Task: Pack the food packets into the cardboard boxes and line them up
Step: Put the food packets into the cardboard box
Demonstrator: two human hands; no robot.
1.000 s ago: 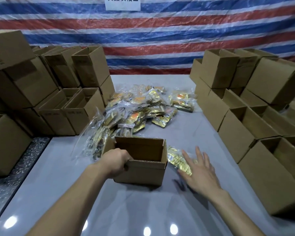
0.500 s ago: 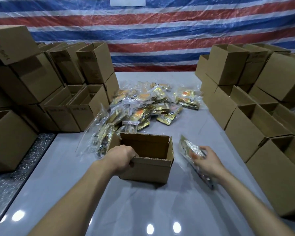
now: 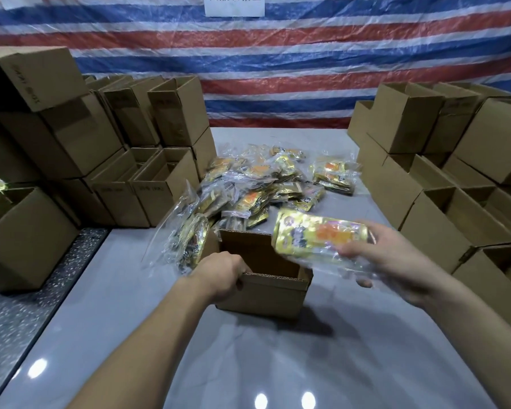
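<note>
An open cardboard box (image 3: pixel 267 293) stands on the grey table in front of me. My left hand (image 3: pixel 223 274) grips its near left rim. My right hand (image 3: pixel 396 261) holds a gold and orange food packet (image 3: pixel 319 237) in clear wrap, lifted over the box's right side. Behind the box lies a heap of several more gold packets (image 3: pixel 257 187) in clear bags. The inside of the box is mostly hidden by the packet and my hands.
Stacks of open cardboard boxes (image 3: pixel 148 172) line the left side and more boxes (image 3: pixel 443 208) line the right. A striped tarp (image 3: pixel 278 60) hangs at the back. A speckled floor strip (image 3: pixel 27 305) borders the table (image 3: pixel 278 364) on the left.
My right hand took a packet from the table beside the box, lifted it and brought it over the box's right side. My left hand has kept its grip on the rim.
</note>
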